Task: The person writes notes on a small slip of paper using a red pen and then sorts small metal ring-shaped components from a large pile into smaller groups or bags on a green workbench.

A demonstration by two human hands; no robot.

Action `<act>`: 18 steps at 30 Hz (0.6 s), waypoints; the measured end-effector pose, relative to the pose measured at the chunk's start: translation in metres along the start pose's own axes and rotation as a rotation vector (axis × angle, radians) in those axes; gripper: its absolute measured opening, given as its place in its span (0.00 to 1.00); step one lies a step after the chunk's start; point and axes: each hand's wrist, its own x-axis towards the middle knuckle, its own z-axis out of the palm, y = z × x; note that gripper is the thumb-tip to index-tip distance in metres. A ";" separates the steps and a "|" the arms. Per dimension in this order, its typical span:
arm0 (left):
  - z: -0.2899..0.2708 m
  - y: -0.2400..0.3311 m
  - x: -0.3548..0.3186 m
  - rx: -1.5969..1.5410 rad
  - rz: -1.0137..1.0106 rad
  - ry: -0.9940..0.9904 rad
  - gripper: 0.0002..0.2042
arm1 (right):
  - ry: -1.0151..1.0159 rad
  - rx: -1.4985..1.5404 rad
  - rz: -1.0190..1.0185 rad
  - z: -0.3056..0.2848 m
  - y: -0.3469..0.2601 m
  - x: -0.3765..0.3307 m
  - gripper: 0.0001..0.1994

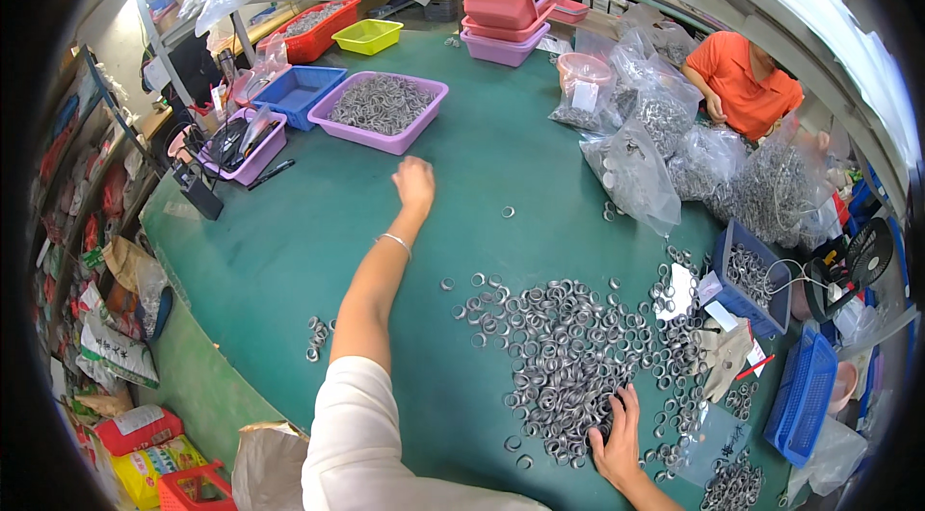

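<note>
My left hand (414, 183), fingers curled closed, reaches out just short of the purple tray (431, 122); whatever it may hold is hidden. Many small grey metal rings (385, 99) fill that tray. Near me, my right hand (620, 442) rests at the lower right edge of a wide heap of loose grey rings (568, 347). Its thumb and fingers are spread and touch the rings. A few rings (316, 340) lie apart, beside my left forearm. One single ring (508, 211) sits between the heap and the tray.
A blue basket (783, 316) of rings, a glove (725, 357) and a red pen (755, 366) lie on the right. Behind are filled clear bags (636, 174) and a co-worker in orange (747, 82). Stacked bins (506, 15), a blue tray (301, 97) and a walkie-talkie (198, 193) stand farther left.
</note>
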 end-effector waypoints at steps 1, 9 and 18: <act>0.003 0.020 -0.011 -0.207 0.102 0.025 0.05 | -0.009 -0.017 0.026 0.000 0.002 -0.001 0.29; -0.012 0.127 -0.094 -0.823 0.294 -0.471 0.04 | 0.001 -0.021 0.018 0.000 -0.002 -0.004 0.31; -0.105 0.159 -0.193 -0.828 0.349 -0.830 0.07 | 0.079 0.015 0.003 0.005 0.002 -0.003 0.30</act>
